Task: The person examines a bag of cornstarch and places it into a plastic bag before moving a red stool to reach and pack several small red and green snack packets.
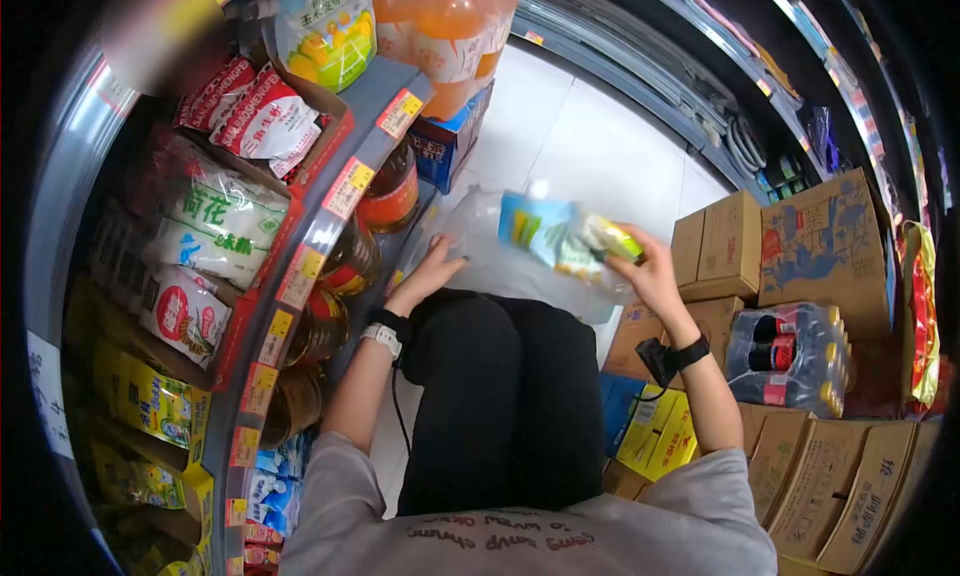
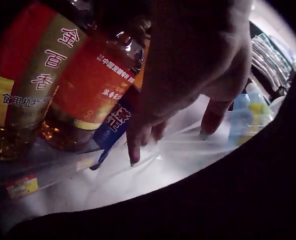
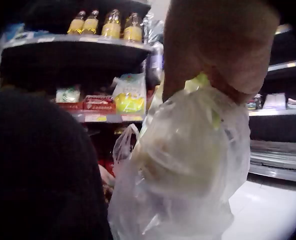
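Observation:
A translucent plastic bag (image 1: 478, 234) spreads out in front of the knees. Thumb and fingers of my left hand (image 1: 432, 274) are at its left side; in the left wrist view, this hand (image 2: 198, 65) has its fingers spread apart, with fingertips against the creased film (image 2: 163, 155). My right hand (image 1: 648, 273) pinches a blurred white and yellow-green pouch (image 1: 612, 240) by its right end. Beside that, a light blue and yellow pack (image 1: 535, 224) overlaps the bag. From the right wrist, cloudy bag film (image 3: 188, 145) covers most of the held pouch below the hand (image 3: 223, 55).
Shelves on the left hold bagged goods (image 1: 222, 219) and large oil bottles (image 1: 345, 259). Orange drink bottles (image 1: 445, 36) stand on a blue box at the back. Right of the knees are cardboard cartons (image 1: 825, 241), wrapped dark bottles (image 1: 785, 356) and a yellow box (image 1: 657, 436).

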Demonstrator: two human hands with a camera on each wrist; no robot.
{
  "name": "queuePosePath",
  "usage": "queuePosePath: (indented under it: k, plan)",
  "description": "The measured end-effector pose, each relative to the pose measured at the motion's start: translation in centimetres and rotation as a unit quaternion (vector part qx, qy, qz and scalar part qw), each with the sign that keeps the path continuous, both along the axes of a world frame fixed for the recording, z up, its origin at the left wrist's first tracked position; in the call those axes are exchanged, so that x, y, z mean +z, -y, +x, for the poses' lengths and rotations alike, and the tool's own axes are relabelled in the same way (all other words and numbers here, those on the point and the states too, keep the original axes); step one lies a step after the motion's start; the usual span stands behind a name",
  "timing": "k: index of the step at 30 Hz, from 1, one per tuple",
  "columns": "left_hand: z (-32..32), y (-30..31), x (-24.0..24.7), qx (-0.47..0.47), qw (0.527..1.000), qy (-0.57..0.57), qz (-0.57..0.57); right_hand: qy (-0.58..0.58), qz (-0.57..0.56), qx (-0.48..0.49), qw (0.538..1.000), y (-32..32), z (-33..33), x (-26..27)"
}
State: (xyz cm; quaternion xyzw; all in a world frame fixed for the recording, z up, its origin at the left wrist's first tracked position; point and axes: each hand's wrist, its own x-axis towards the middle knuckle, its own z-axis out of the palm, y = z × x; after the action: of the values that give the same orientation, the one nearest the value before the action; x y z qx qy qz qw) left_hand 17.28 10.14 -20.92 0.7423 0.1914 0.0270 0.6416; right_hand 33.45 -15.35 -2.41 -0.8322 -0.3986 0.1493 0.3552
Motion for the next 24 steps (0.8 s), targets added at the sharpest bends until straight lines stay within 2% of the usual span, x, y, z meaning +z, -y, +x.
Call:
queuePosePath:
  k: [2,3,4,5,6,9,10,11,12,13,14,15,17,18,19,21,24]
  plan:
    - [0.1,0.3,1.7,-0.045,0.999,-0.016,-0.015,-0.157,0.18,-0.114,0.964,1.3,0.2,-0.4]
    - [0.2,0.5,2.4,-0.047,0.999,-0.016,-0.012,-0.157,0.184,-0.115,0.964,1.5,0.2,-0.7]
    - [0.2,0.8,3.0,-0.027,1.0,-0.016,0.0,-0.252,0.282,-0.161,0.911,1.6,0.2,-0.8]
    - [0.1,0.9,3.6,-0.007,1.0,-0.015,0.011,-0.342,0.375,-0.203,0.837,1.7,0.1,-0.8]
    - [-0.2,1.0,4.2,-0.008,1.0,-0.015,0.017,-0.368,0.438,-0.211,0.793,1.5,0.0,-0.7]
    - [-0.9,1.1,7.1,-0.017,0.997,-0.055,0.06,-0.365,0.501,-0.199,0.759,1.4,-0.7,0.7]
    - [-1.3,1.5,9.7,-0.044,0.999,0.012,-0.015,-0.322,0.482,-0.206,0.788,1.6,-0.8,1.1]
    - [-1.8,2.2,12.4,-0.07,0.99,0.078,-0.091,-0.322,0.487,-0.205,0.785,1.6,-1.5,1.8]
    - [-2.4,3.4,15.2,-0.082,0.98,0.122,-0.137,-0.169,0.446,-0.191,0.858,1.5,-2.7,2.8]
    - [-3.0,4.9,17.8,-0.092,0.965,0.164,-0.183,-0.012,0.391,-0.172,0.904,1.2,-4.2,3.4]
    - [-3.7,6.7,19.8,-0.105,0.924,0.233,-0.285,0.03,0.385,-0.149,0.91,1.0,-5.8,3.5]
    - [-4.1,8.2,21.1,-0.137,0.848,0.322,-0.399,0.195,0.342,-0.043,0.918,0.1,-7.9,5.3]
    - [-6.1,10.8,21.8,-0.014,0.873,0.338,-0.352,0.361,0.217,0.113,0.9,-1.0,-11.4,6.0]
    - [-6.5,11.5,21.7,0.104,0.86,0.301,-0.398,0.355,0.157,0.183,0.903,-1.2,-13.0,5.4]
    - [-7.4,11.1,21.3,0.113,0.862,0.301,-0.393,0.301,0.13,0.235,0.915,-1.3,-14.8,6.8]
    - [-8.8,9.4,20.8,0.174,0.813,0.211,-0.514,0.26,0.139,0.302,0.906,-0.8,-15.6,7.4]
    - [-10.5,8.9,21.3,0.19,0.817,0.256,-0.481,0.094,0.234,0.274,0.928,0.7,-13.3,6.8]
